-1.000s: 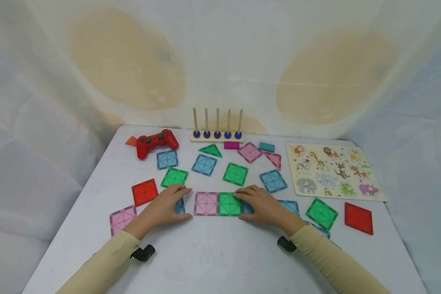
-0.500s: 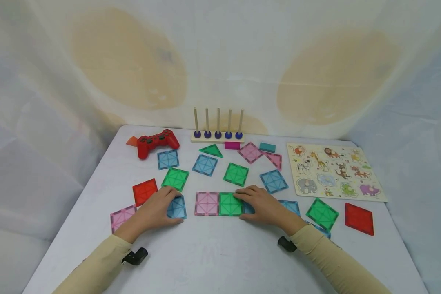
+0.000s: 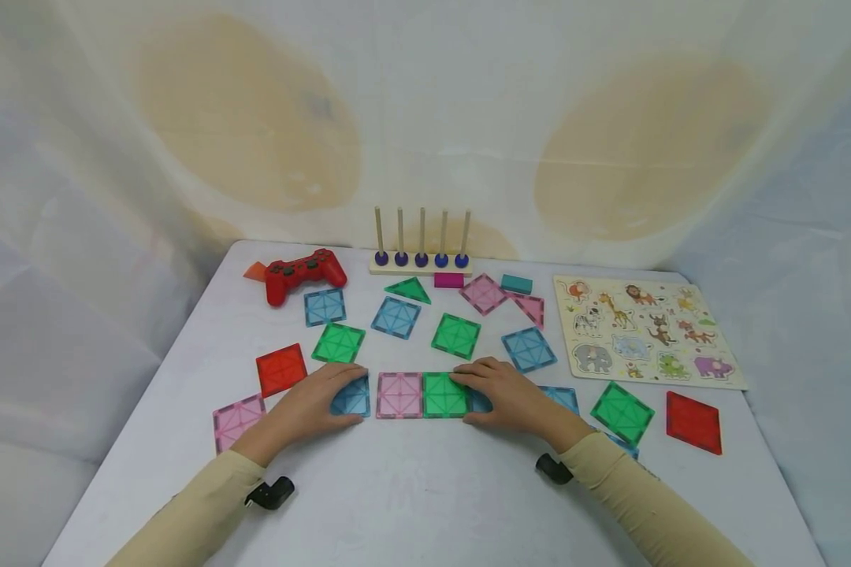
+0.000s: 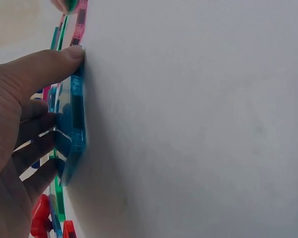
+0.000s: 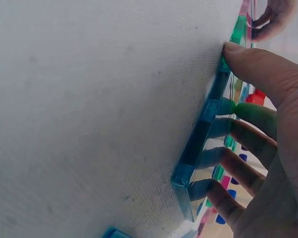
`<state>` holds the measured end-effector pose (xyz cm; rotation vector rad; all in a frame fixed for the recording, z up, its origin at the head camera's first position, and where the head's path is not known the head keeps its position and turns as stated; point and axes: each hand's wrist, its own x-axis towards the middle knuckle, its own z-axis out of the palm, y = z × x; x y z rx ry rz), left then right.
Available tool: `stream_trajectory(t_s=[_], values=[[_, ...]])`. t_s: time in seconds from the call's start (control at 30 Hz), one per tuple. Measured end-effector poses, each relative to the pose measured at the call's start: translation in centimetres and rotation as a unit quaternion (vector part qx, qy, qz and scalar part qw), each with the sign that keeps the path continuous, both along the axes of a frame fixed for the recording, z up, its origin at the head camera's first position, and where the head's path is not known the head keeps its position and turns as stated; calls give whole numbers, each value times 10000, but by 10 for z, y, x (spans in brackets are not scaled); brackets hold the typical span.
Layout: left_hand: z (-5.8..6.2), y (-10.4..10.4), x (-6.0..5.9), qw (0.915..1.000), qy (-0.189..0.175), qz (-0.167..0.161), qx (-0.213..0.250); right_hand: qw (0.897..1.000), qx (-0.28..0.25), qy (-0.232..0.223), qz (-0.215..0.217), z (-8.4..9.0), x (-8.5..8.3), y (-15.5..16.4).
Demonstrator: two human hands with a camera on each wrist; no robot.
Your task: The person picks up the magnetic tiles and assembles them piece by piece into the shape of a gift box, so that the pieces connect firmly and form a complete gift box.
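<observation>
A: Looking at the blue tile first. It lies flat on the counter, just left of the pink tile, with a thin gap between the two edges. It looks a touch skewed against the row.

B: Agreed. Our left hand has it: thumb on the near edge, fingers over the far side, per the left wrist view. So that grip is closed on the tile.

A: Right hand?

B: Fingers and thumb wrapped on a second blue tile at the right end of the row, touching the green tile. Green and pink are already edge to edge.

A: So we judge the step as joining the left blue tile onto the row's left end.

B: Yes. Next move likely calls for a short slide right, square to the pink edge, while the right hand keeps the row from shifting. We can't tell whether the tiles are magnetic.

A: Surroundings?

B: Loose tiles all around: a red one and a green one just behind the left hand, more further back. Red game controller far left, peg rack at the back, animal puzzle board on the right.
</observation>
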<state>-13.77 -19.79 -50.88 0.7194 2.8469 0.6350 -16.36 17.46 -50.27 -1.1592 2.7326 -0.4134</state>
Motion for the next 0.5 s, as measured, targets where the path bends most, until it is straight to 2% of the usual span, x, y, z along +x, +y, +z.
stream_trajectory(t_s=[0.2, 0.5], values=[[-1, 8, -2, 9995, 85, -228, 201, 10000, -43, -39, 50, -1, -1, 0], [-3, 5, -2, 10000, 0, 79, -37, 10000, -41, -14, 37, -2, -1, 1]])
